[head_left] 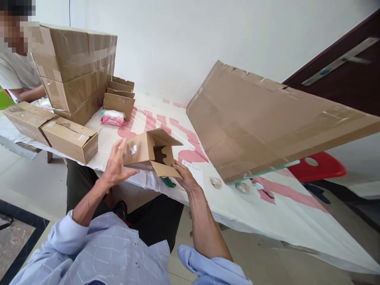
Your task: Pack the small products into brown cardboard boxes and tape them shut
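A small cardboard box (137, 152) stands near the table's front edge with its open end turned to the right. Two of its flaps stick out, and a small white label shows on its side. My left hand (116, 164) is at the closed left end, fingers and thumb apart; whether it touches the cardboard I cannot make out. With my right hand (185, 176) I grip the lower flap (166, 169) at the open end. Under the box, a green object (169, 182) peeks out at the table edge, mostly hidden.
Taped boxes (74, 71) are stacked at the left beside a seated person (20, 71). Two closed boxes (69, 134) lie before them. Wet wipes (113, 118) sit by upright cardboard pieces (118, 101). A large cardboard sheet (267, 118) leans at right near tape rolls (215, 183).
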The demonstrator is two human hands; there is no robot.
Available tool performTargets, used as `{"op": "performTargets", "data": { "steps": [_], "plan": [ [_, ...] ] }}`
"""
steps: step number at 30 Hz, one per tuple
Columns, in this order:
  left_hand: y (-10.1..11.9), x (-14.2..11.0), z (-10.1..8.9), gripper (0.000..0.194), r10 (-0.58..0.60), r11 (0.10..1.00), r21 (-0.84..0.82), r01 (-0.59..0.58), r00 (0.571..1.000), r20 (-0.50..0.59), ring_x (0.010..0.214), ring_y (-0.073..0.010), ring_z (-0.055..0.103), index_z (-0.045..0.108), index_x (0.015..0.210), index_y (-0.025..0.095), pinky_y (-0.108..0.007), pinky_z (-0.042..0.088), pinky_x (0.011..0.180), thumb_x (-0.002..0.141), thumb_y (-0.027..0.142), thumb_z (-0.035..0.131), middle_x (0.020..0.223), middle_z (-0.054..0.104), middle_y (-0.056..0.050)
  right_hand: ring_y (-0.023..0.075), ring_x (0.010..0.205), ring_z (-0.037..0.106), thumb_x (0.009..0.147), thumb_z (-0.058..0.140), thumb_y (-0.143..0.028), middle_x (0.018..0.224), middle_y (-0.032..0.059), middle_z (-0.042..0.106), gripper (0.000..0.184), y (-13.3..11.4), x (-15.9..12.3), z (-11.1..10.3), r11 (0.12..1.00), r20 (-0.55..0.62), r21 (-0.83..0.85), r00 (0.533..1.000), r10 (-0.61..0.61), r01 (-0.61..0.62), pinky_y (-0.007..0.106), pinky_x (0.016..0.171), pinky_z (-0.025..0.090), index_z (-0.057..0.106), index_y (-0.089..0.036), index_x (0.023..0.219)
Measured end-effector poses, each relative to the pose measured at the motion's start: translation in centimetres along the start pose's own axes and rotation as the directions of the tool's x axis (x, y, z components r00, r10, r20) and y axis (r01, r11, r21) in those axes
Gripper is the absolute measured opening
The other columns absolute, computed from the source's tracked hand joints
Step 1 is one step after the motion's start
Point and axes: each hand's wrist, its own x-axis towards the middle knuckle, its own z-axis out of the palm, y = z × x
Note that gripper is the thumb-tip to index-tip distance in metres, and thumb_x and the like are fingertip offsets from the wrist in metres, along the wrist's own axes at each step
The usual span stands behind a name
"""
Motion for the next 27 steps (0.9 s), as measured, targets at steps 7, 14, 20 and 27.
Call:
{"op": "performTargets", "data": {
  "steps": [7, 14, 20, 27],
  "plan": [
    [-3.8, 2.3, -2.1, 0.121, -0.114, 0.974, -0.175, 0.143, 0.980, 0.164, 0.151, -0.0422, 0.049, 0.037, 0.165, 0.021, -0.057, 0.058, 0.114, 0.062, 0.040, 0.096, 0.162, 0.044, -0.020, 0.0286, 0.108, 0.075, 0.076, 0.084, -0.064, 0.120, 0.0143, 0.080, 0.044, -2.9, 1.2, 2.4, 0.997, -0.004, 0.079, 1.000, -0.009, 0.009, 0.041, 0.090, 0.063, 0.081, -0.027, 0.099],
    [-2.5, 2.3, -6.9, 0.119, -0.191, 0.969, 0.132, 0.208, 0.973, -0.130, 0.143, -0.0472, 0.051, 0.050, 0.160, 0.025, -0.062, 0.064, 0.100, 0.055, 0.062, 0.092, 0.152, 0.050, -0.016, 0.0253, 0.115, 0.072, 0.104, 0.054, -0.034, 0.122, 0.0121, 0.080, 0.031, -2.2, 3.0, 4.3, 0.980, -0.261, -0.189, 0.965, 0.010, -0.062, 0.045, 0.108, 0.057, 0.080, -0.020, 0.113],
    [-1.1, 1.8, -7.2, 0.121, -0.262, 0.938, 0.197, 0.286, 0.955, -0.139, 0.147, -0.0494, 0.049, 0.048, 0.164, 0.028, -0.069, 0.060, 0.104, 0.056, 0.068, 0.088, 0.161, 0.048, -0.016, 0.0270, 0.120, 0.067, 0.098, 0.064, -0.017, 0.121, 0.0135, 0.076, 0.024, -0.6, -0.3, 5.9, 0.906, -0.221, -0.416, 0.975, -0.016, -0.079, 0.045, 0.116, 0.050, 0.080, -0.017, 0.116],
    [0.4, 2.7, -6.7, 0.126, -0.247, 0.939, 0.211, 0.273, 0.959, -0.143, 0.149, -0.0489, 0.047, 0.049, 0.164, 0.025, -0.065, 0.061, 0.102, 0.054, 0.074, 0.086, 0.162, 0.046, -0.018, 0.0208, 0.125, 0.068, 0.101, 0.061, -0.015, 0.131, 0.0095, 0.075, 0.032, -0.8, -0.6, 6.5, 0.879, -0.142, -0.476, 0.987, -0.070, -0.006, 0.034, 0.114, 0.052, 0.080, -0.021, 0.126]
  ]
}}
